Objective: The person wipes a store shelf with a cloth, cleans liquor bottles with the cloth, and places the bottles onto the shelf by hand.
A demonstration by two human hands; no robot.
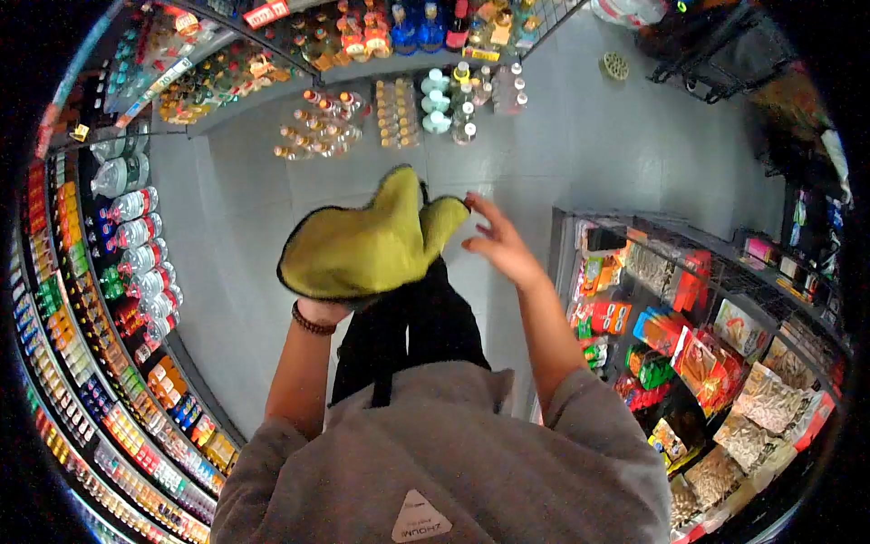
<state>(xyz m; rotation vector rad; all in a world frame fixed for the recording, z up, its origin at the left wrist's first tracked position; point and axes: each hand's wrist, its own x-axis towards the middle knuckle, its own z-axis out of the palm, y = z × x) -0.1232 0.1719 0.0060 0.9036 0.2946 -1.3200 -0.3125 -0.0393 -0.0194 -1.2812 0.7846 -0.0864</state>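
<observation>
Currently one yellow-green cloth (pixel 362 247); left hand (pixel 327 311) beneath, grip unclear; right hand (pixel 504 251) loosely spread.

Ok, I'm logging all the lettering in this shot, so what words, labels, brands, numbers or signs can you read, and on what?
"ZHOUM", probably, slightly blurred: triangular patch on the grey shirt.
Too blurred or small: red sign, yellow tag, snack packets.
None visible: yellow-green cloth item.
</observation>
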